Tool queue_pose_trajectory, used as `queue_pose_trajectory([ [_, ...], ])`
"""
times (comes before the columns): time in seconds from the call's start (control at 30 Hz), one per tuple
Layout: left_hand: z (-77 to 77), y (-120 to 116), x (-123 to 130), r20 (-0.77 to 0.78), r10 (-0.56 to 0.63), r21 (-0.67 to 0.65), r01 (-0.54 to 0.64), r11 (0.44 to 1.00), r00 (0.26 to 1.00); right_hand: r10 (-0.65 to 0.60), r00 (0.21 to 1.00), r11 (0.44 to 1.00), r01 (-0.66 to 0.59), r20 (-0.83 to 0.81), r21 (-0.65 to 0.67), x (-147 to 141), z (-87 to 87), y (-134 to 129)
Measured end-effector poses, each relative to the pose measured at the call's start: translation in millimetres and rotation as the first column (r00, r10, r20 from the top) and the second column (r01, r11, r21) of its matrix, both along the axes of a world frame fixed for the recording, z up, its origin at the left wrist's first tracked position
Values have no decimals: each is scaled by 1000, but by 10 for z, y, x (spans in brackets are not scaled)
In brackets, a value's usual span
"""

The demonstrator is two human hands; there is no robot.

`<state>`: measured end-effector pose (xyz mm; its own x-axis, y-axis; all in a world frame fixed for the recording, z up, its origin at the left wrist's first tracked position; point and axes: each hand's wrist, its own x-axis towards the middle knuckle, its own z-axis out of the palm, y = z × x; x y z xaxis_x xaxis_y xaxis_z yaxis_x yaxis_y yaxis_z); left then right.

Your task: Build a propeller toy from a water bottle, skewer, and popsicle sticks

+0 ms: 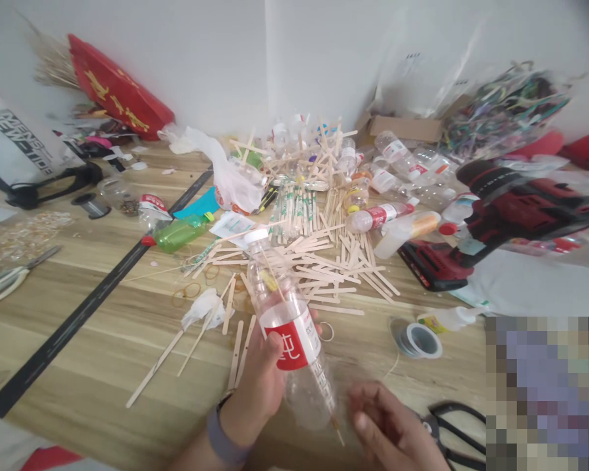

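Observation:
My left hand (265, 369) is wrapped round a clear plastic bottle (294, 333) with a red and white label and a white cap. The bottle tilts, its cap pointing away from me and its base towards me. A thin wooden skewer (339, 432) pokes out near the base; whether it runs the whole length inside is hard to see. Just right of the base, my right hand (380, 418) hovers apart from the bottle, fingers loosely curled and slightly blurred, with nothing visible between thumb and fingers. Wooden craft sticks (319, 261) lie scattered beyond the bottle.
A red and black cordless drill (491, 222) stands at right. Black-handled scissors (451, 425) lie beside my right hand, near a tape roll (422, 340) and a glue bottle (446, 319). A green bottle (181, 233) and white-handled scissors (14, 281) are at left. Several plastic bottles crowd the back.

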<state>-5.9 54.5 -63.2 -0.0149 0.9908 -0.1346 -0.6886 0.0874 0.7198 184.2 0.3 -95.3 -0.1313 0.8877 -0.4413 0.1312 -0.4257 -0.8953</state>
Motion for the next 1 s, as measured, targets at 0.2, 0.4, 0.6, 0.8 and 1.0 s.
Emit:
queue_pose_trajectory([
  [0.2, 26, 14, 28, 3, -74, -17, 74, 997, 997, 99, 987, 936, -136, 128, 325, -176, 375, 555],
  [0.4, 1, 38, 4, -12, -105, 21, 105, 994, 994, 269, 958, 904, -285, 94, 317, -340, 516, 803],
  [0.6, 6, 73, -79, -10, -101, 44, 101, 994, 995, 49, 986, 940, -98, 156, 326, 49, 454, 776],
  [0.8, 63, 98, -115, 119, -130, 105, 117, 988, 984, -61, 998, 972, 60, -4, 226, 245, 333, 738],
  [1.0, 86, 105, -96, 225, -189, 78, 176, 981, 956, -2, 1000, 996, 0, 17, 91, 73, 248, 741],
])
